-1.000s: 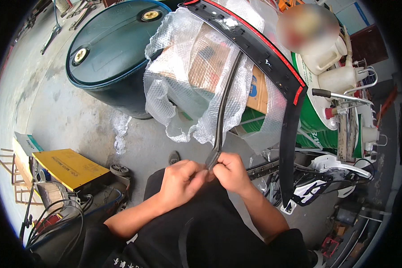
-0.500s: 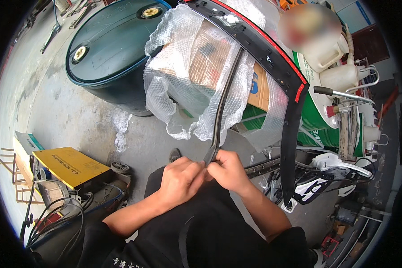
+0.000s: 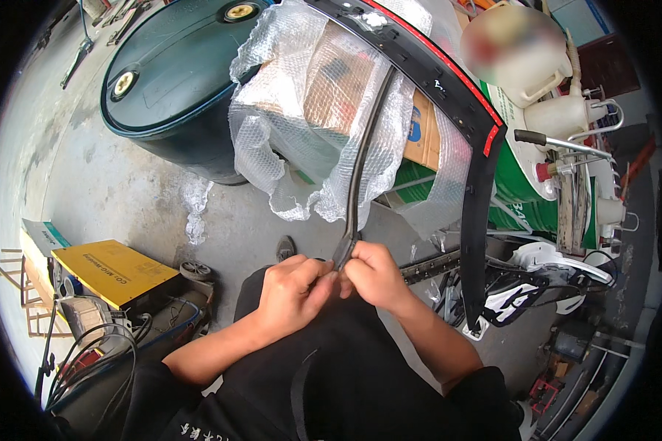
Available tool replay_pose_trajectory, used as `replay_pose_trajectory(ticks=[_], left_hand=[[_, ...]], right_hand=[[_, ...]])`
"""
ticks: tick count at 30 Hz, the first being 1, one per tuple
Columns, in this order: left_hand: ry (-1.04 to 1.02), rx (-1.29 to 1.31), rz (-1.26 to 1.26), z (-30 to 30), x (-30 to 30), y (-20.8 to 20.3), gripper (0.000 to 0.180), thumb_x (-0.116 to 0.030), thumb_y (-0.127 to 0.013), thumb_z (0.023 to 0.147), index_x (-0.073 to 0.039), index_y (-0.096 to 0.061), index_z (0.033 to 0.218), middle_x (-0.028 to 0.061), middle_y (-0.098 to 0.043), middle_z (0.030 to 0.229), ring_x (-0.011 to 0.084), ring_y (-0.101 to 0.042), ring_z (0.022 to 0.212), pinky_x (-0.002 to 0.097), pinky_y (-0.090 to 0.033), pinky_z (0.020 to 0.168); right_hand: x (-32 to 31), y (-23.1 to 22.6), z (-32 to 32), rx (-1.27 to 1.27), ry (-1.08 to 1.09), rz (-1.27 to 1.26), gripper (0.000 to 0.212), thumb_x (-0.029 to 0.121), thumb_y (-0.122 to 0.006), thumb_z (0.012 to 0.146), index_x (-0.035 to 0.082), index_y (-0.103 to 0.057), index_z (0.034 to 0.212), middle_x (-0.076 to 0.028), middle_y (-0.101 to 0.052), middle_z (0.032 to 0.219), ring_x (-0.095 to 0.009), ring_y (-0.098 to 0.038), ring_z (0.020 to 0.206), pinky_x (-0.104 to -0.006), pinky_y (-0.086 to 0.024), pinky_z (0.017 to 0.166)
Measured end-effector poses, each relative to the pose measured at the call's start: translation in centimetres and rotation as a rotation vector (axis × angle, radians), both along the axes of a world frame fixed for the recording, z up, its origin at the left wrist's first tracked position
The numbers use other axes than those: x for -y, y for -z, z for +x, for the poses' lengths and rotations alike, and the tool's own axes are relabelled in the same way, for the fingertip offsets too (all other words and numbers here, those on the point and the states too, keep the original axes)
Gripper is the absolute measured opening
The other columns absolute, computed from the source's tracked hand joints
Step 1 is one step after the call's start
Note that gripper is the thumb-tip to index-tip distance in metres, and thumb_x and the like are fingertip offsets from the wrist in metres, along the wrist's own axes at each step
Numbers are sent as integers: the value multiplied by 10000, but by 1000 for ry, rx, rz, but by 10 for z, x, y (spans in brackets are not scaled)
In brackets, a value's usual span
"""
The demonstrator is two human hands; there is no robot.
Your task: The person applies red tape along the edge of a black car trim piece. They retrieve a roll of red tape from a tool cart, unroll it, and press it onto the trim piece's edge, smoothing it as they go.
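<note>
Close to the body, above the black trousers (image 3: 324, 382), the left hand (image 3: 290, 294) and the right hand (image 3: 375, 275) meet, and both pinch with thumb and fingers the lower end of a thin, dark, flexible rubber strip (image 3: 357, 176). Each grip is narrow and closed on this end, just in front of the lap. From there the strip rises away and joins the long, curved black plastic panel with a red edge line (image 3: 449, 95), which arches above the hands and comes down on the right side. I judge that the hands are working on the end of the strip; the next move seems to call for a firm pinch and a small, careful motion of the fingers. Behind the strip is a cardboard box wrapped in clear bubble film (image 3: 309, 103), and farther to the left a dark green metal drum (image 3: 176, 88) stands on the grey concrete floor (image 3: 95, 191).
</note>
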State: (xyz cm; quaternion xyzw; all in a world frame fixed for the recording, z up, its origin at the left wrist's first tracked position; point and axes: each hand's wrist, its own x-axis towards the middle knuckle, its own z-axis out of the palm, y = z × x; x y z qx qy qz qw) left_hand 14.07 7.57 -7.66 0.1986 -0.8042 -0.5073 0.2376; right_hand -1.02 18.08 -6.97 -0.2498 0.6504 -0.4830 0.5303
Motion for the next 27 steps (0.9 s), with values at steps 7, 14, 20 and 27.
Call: replay_pose_trajectory(ticks=[7, 14, 20, 27], left_hand=[[-30, -14, 116, 2, 0, 5, 77, -45, -710, 827, -3, -683, 885, 119, -635, 676, 270, -618, 610, 361, -493, 552], [32, -8, -115, 4, -1, 4, 123, -54, -713, 808, -7, -670, 913, 92, -647, 709, 269, -617, 634, 373, -503, 564], [107, 16, -315, 4, -3, 3, 160, -44, -708, 778, -12, -647, 922, 78, -619, 704, 271, -611, 655, 387, -504, 567], [48, -27, -20, 4, -5, 7, 105, -36, -712, 801, -7, -663, 889, 112, -614, 675, 289, -613, 617, 382, -495, 553]], right_hand=[[-6, 2, -9, 155, -95, -79, 128, 35, -535, 926, -39, -622, 984, -98, -681, 883, -161, -676, 750, -285, -561, 662], [-2, -2, 2, 31, -8, -2, 128, -10, -505, 874, -28, -631, 889, -72, -670, 765, -132, -648, 640, -268, -528, 585], [-2, -4, 7, -209, -23, 33, 165, 62, -511, 862, -63, -581, 781, -110, -603, 594, -139, -616, 528, -327, -491, 493], [-5, 9, 3, -139, -26, -30, 157, 23, -465, 856, -40, -581, 771, -98, -598, 615, -133, -595, 537, -315, -468, 490]])
